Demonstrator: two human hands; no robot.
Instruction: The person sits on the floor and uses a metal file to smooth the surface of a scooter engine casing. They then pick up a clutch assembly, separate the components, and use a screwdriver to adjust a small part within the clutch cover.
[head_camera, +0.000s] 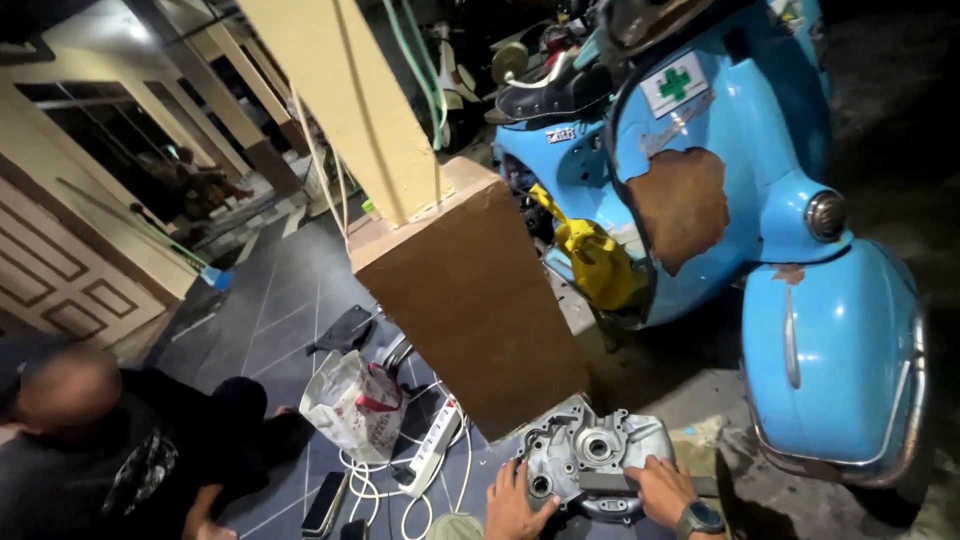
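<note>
Brown pillar base (470, 310) and blue scooter (790, 300) hem the engine casing (590, 455).

Bare hands, dark wristwatch (700, 517) on right wrist

A dark grey tiled floor (280, 310) runs past a cream pillar (345, 100) on a brown base (470, 300). A pale blue scooter (760, 230) with rust patches stands to the right on rough concrete. Cream panelled doors (60, 280) line the left, under dim artificial light.
</note>
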